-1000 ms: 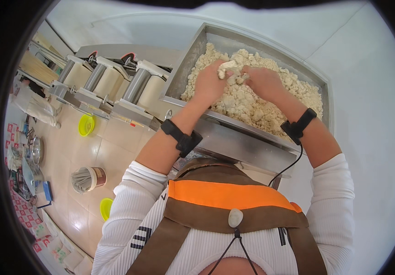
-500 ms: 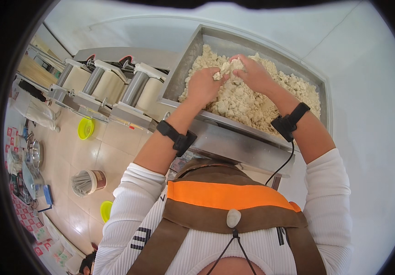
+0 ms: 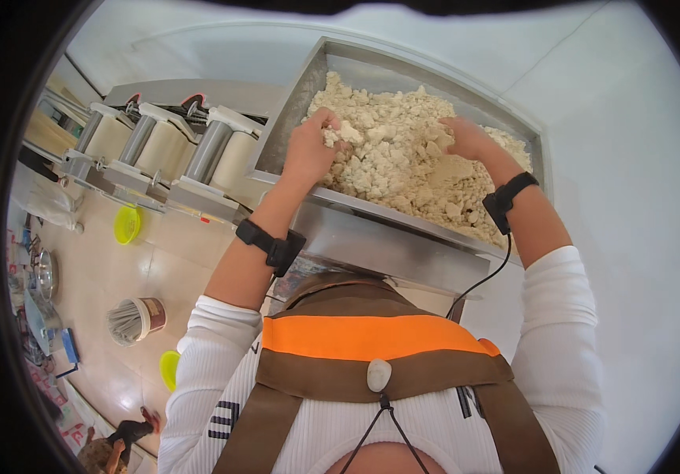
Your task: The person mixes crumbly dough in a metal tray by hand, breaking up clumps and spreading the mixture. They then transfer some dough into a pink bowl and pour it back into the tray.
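A metal trough (image 3: 541, 158) in front of me holds a heap of pale, crumbly dough (image 3: 391, 118) in clumps of mixed size. My left hand (image 3: 308, 150) is at the heap's left side, its thumb and fingers curled around some of the dough. Over on the right, my right hand (image 3: 473, 141) has its bent fingers closed against a clump; the dough partly hides the fingertips. The two hands are well apart, with loose dough between them. Black bands with small boxes sit on both forearms.
Left of the trough stands a machine with metal rollers (image 3: 207, 150) and pale sheet rolls. A bucket of grey rods (image 3: 150, 314) and yellow-green basins (image 3: 127, 224) stand on the tiled floor. Another person (image 3: 111, 450) shows at the lower left. A white wall rises behind the trough.
My hands were close together over the heap with dough between them. The left has since moved left and the right has moved right. The other person has come further into view.
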Demonstrator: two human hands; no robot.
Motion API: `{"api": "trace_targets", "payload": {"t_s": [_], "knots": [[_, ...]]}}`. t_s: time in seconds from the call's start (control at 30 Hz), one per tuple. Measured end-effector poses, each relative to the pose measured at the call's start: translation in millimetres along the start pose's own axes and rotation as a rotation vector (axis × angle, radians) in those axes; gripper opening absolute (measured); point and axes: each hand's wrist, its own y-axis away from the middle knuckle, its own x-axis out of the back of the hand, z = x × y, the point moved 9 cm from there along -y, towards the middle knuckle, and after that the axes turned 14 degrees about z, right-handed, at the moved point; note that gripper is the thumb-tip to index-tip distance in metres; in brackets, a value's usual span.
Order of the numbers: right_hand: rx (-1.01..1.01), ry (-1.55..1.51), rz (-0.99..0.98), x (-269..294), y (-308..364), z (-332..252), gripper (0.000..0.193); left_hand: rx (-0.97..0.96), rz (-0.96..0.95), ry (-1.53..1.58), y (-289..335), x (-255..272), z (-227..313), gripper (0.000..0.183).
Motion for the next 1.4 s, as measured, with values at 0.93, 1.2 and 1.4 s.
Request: {"api": "trace_targets", "payload": {"t_s": [0.93, 1.2, 1.4], "knots": [[-0.207, -0.211, 0.050, 52.9, 16.4, -22.7, 0.040, -0.103, -0.027, -0.073, 3.6, -19.3, 0.5, 0.025], [0.352, -0.324, 0.127, 22.4, 25.9, -106.9, 0.068, 0.020, -0.019, -0.062, 3.2, -13.5, 0.9, 0.024], [0.374, -0.250, -0.142, -15.8, 24.4, -154.5, 0.054, 0.113, -0.061, -0.276, 2.9, -3.2, -6.3, 0.025]]}}
